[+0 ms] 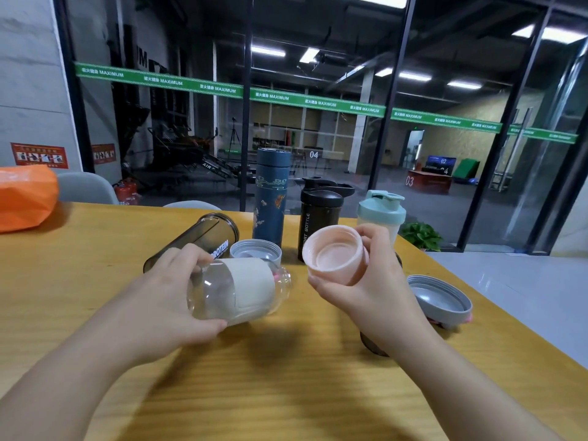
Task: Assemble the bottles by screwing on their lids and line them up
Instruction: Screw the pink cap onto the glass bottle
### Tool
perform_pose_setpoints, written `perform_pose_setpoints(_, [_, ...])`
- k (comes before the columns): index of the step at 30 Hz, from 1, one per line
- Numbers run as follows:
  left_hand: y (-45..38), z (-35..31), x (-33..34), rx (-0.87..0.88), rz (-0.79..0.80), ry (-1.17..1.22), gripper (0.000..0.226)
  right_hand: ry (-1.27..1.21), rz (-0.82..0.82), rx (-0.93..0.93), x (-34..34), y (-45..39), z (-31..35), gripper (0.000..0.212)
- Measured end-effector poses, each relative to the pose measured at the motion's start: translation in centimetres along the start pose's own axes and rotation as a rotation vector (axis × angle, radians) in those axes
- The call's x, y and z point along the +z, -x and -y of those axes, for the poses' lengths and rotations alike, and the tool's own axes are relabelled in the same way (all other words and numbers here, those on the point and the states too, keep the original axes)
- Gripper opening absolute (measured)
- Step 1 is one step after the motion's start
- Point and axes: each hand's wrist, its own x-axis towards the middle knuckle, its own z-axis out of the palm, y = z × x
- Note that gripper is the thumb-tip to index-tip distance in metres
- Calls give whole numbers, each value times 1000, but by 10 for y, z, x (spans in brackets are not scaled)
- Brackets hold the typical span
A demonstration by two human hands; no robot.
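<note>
- Clear plastic bottle point(238, 289) with a white band around its middle lies tilted on its side above the wooden bench point(286, 377); the left hand point(165, 294) holds its base, fingers curled closed around it.
- Pink plastic lid point(334, 254), round and ribbed inside, is gripped by the right hand point(369, 281); its hollow faces the camera, near the bottle's mouth but apart.
- Behind stand a dark blue patterned flask point(270, 198), a black sport bottle point(318, 218) and a pale green shaker point(380, 214), all capped.
- A smoky dark shaker cup point(197, 240) lies on its side; a grey lid point(440, 297) rests on the right.
</note>
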Motion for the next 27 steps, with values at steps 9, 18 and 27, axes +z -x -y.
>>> perform_pose_setpoints(9, [-1, -20, 18, -153, -143, 1114, 79, -18, -253, -39, -20, -10, -2, 71])
perform_pose_setpoints(18, [1, -39, 45, -293, -98, 1495, 42, 21, 68, 46, -37, -18, -11, 75])
perform_pose_setpoints(27, [1, -37, 51, -370, -113, 1422, 48, -103, 302, 111, -43, -22, -21, 72])
